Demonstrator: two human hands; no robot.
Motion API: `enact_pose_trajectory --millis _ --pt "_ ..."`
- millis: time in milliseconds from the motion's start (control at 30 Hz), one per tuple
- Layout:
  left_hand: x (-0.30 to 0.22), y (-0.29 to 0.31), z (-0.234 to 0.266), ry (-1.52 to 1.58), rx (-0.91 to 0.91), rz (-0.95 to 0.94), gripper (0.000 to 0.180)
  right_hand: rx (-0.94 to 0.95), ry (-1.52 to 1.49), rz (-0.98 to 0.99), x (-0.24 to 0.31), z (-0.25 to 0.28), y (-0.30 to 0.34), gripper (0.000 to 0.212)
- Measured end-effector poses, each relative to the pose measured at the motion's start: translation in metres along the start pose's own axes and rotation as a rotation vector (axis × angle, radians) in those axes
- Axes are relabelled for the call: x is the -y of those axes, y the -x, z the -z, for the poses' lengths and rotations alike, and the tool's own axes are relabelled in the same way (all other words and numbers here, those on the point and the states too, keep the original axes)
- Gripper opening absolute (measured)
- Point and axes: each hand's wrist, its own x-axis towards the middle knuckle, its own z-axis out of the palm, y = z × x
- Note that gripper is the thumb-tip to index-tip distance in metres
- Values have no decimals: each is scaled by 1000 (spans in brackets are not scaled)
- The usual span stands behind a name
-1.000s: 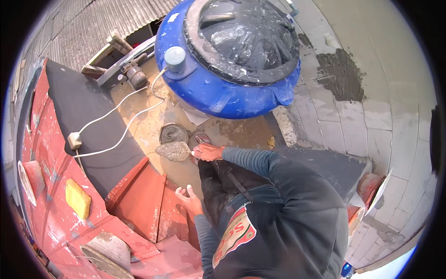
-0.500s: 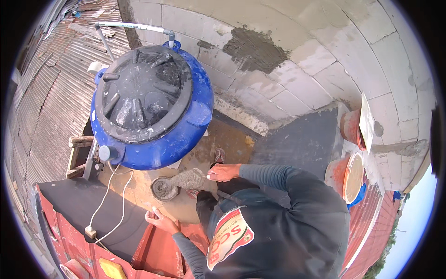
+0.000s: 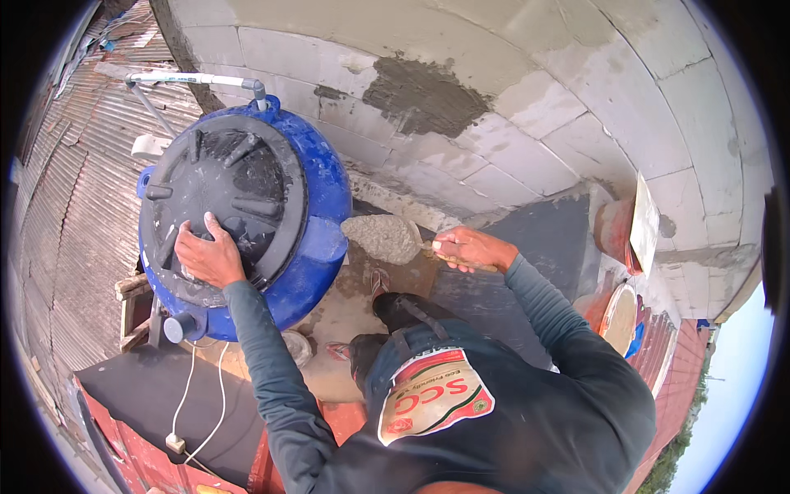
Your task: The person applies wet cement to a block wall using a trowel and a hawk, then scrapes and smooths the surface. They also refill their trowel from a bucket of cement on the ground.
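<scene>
My right hand is closed round the wooden handle of a trowel. Grey wet mortar covers its blade, which is held out in front of the block wall, beside the tank. Fingers spread, my left hand lies on the black ribbed lid of a blue water tank and grips nothing. Under my left forearm, a bucket shows only in part. A dark patch of mortar is smeared on the wall.
A white pipe bends over the tank's far side. White cable runs down across dark sheeting to the left. Two reddish buckets, one under a pale board and one with a round pale top, stand at right. Corrugated roofing spreads far left.
My right hand has lifted the mortar-laden trowel from beside the bucket, up toward the wall. From low in front, my left hand has moved up onto the tank lid.
</scene>
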Motion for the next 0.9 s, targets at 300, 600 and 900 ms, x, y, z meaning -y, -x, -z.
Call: enact_pose_trajectory --millis 300,600,900 --pt "-8 -3 -13 -245 -10 -9 49 46 -163 -7 64 83 -44 44" --pt "-25 -9 -15 -318 51 -5 47 406 -594 -85 68 211 -207 42" --pt "-24 -9 -15 -396 81 -14 49 321 -855 445 134 288 -81 45"
